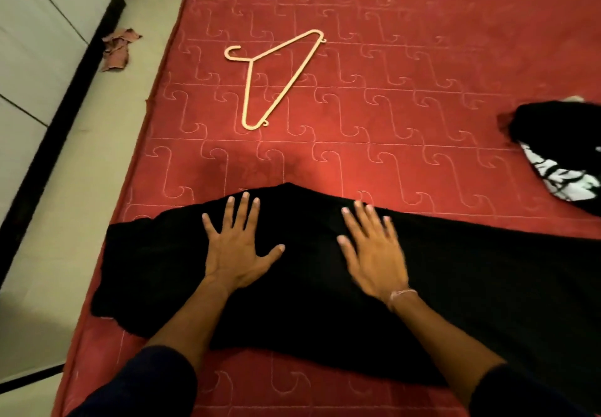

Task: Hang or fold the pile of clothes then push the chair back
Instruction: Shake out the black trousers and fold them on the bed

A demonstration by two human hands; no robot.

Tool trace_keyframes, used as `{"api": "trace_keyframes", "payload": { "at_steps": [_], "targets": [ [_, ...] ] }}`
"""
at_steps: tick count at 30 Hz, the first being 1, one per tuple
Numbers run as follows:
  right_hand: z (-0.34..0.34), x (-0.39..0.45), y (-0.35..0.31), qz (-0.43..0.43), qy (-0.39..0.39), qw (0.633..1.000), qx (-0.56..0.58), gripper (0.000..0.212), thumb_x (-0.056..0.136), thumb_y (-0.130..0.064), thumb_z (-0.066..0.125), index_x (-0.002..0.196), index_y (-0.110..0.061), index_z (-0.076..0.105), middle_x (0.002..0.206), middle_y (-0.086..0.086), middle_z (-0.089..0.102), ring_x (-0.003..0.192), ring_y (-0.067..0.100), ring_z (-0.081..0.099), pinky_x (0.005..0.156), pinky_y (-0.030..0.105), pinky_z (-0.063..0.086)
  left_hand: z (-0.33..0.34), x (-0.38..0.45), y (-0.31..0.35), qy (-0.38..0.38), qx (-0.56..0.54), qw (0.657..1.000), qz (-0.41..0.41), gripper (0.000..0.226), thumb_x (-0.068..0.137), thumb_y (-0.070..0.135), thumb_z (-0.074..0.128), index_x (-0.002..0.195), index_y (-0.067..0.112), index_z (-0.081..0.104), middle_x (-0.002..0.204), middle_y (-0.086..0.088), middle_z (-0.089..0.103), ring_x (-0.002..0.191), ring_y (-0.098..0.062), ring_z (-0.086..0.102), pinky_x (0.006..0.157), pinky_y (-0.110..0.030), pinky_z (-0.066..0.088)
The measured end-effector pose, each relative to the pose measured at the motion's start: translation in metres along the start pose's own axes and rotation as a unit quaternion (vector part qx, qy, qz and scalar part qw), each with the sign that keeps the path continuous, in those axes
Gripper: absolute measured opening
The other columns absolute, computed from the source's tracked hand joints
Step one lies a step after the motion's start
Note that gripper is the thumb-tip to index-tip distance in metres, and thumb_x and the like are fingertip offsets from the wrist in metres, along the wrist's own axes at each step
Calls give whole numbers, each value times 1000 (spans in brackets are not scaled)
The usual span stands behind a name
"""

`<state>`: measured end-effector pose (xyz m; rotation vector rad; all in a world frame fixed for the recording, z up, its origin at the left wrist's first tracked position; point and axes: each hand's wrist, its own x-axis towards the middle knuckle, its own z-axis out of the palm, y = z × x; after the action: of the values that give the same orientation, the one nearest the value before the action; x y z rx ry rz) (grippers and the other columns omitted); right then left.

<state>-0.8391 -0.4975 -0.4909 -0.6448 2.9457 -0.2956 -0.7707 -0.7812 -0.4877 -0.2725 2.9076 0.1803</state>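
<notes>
1. A black garment (pixel 325 286) lies spread across the near part of a red quilted mattress (pixel 406 107), running from near the mattress's left edge out past the right border of the view, its far edge rising to a low peak between the two hands.
2. The left hand (pixel 232 247) lies palm down on the garment, fingers straight and fanned, thumb stretched out toward the right; it grips nothing, only presses flat on the cloth.
3. The right hand (pixel 374 254) is also palm down on the garment with fingers straight and spread, holding nothing; it is blurred, and a thin pale band circles its wrist.
4. Both forearms reach forward from dark sleeves at the bottom of the view, angled inward toward one another.
5. A pale plastic hanger (pixel 273 78) lies flat on the mattress well beyond the garment, hook pointing left.
6. A black and white bundle of clothing (pixel 562 150) sits at the right edge of the mattress, apart from the black garment.
7. On the pale floor (pixel 58 221) to the left lies a crumpled brownish scrap (pixel 117 49), beside a white cabinet (pixel 32 42) with a dark base.
</notes>
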Motion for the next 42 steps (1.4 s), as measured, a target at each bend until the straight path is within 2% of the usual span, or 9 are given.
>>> {"api": "trace_keyframes", "payload": {
  "at_steps": [5,9,13,20,24,28,31,37,42],
  "targets": [
    [-28,-17,65,37,-34,999,4,65,103,-55,6,161,-25,11,168,-1,8,155,16,-1,126,40,2,-14,-2,47,20,39,998,-54,92,90,65,30,158,7,10,166,-15,6,153,-39,2,110,-74,-8],
    [-39,-20,77,82,3,997,6,56,108,-39,19,160,-18,15,167,3,16,155,19,9,126,42,8,-11,0,120,66,-18,990,127,75,95,44,29,158,6,16,166,-12,11,154,-28,9,122,-56,14],
    [-30,-33,98,30,-27,999,-12,58,106,-43,14,160,-20,16,167,0,13,155,18,8,125,47,16,2,9,163,26,-10,974,226,68,101,48,16,160,14,9,167,-4,6,155,-20,2,125,-48,6],
    [-32,-26,173,60,-25,998,8,56,107,-45,9,161,-29,4,168,-8,3,155,18,-3,126,46,3,18,17,171,16,54,983,174,83,97,71,13,160,17,6,167,1,1,154,-20,-1,118,-65,2],
    [-46,-25,181,34,-40,997,48,56,109,-43,14,161,-25,0,168,-5,-6,154,17,-13,126,45,-3,14,20,220,32,44,993,109,85,96,68,17,158,11,12,166,-8,7,154,-28,6,116,-64,-8],
    [-51,-61,185,-28,-36,998,42,56,110,-38,18,161,-18,9,168,-6,-4,154,11,-13,126,40,-2,26,14,299,33,4,971,238,71,100,52,24,157,9,25,165,-10,12,154,-25,9,122,-53,6],
    [-45,-90,230,26,-26,999,2,57,108,-44,18,160,-20,14,168,-6,1,155,12,-3,125,42,3,39,10,351,18,1,955,297,70,101,52,27,158,12,21,166,-7,13,154,-21,3,121,-49,8],
    [-65,-108,317,155,-5,988,0,59,107,-49,16,161,-27,8,169,-3,0,155,16,-8,126,44,1,45,11,400,1,17,969,247,83,99,66,21,159,10,12,167,-7,4,154,-24,-3,122,-53,2],
    [-64,-129,306,75,-35,996,-30,57,108,-42,12,160,-20,6,168,-3,-3,155,15,-9,126,49,10,50,5,451,-15,15,952,305,79,99,62,23,159,11,13,167,-6,7,154,-21,0,121,-51,1]
  ]
}}
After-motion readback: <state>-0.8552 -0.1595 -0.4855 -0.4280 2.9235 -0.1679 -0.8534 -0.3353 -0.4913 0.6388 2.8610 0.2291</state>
